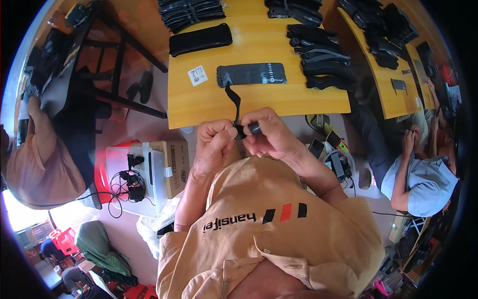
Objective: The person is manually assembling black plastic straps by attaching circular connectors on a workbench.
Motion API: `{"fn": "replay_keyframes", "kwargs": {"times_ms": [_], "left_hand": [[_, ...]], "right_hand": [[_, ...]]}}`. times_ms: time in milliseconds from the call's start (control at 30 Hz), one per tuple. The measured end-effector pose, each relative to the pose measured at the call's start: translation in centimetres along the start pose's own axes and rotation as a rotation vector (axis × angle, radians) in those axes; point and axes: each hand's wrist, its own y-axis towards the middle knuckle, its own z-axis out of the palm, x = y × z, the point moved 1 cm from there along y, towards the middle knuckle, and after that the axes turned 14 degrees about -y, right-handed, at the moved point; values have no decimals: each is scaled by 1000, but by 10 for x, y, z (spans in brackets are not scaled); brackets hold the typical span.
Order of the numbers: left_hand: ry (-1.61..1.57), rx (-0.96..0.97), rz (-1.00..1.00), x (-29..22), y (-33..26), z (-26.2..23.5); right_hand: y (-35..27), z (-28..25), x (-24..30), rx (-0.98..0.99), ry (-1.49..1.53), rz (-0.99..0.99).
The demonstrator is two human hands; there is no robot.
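A flat dark grey panel (251, 74) with pale printed marks lies on the yellow table, near its middle. From its left end a black strap (236, 102) runs over the table's near edge to my hands. My left hand (216, 142) is closed, pinching the strap's end between thumb and fingers. Close beside it, my right hand (274, 134) is also closed on the strap end, with a short black piece (254, 128) showing at its fingers. What exactly joins at the fingertips is partly hidden. A white label sheet (197, 75) rests left of the panel.
Stacks of black strapped pieces (191, 14) and a black pouch-like bundle (200, 40) lie at the table's back left; more black pieces (323, 60) line its right side. A clear plastic box (154, 174) with cables stands left. Other people sit at both sides.
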Motion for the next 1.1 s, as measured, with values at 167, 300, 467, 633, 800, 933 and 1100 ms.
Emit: {"fn": "replay_keyframes", "kwargs": {"times_ms": [167,300,467,633,800,933,1100], "left_hand": [[-344,57,-124,1,6,3],[200,-58,5,0,6,8],[638,-63,58,2,2,6],[526,-107,10,3,0,7],[593,-113,74,4,1,11],[436,-19,22,-1,-2,8],[-329,-339,-26,-42,-23,-58]], "right_hand": [[2,-11,-19,110,465,22],[2,-7,-12,-94,164,-88],[2,-5,-7,-133,56,7],[1,-2,-10,-142,-121,-73],[2,-1,-12,-233,-639,-166],[-6,4,-12,-194,-154,-18],[-32,-63,-5,-674,595,-238]]}}
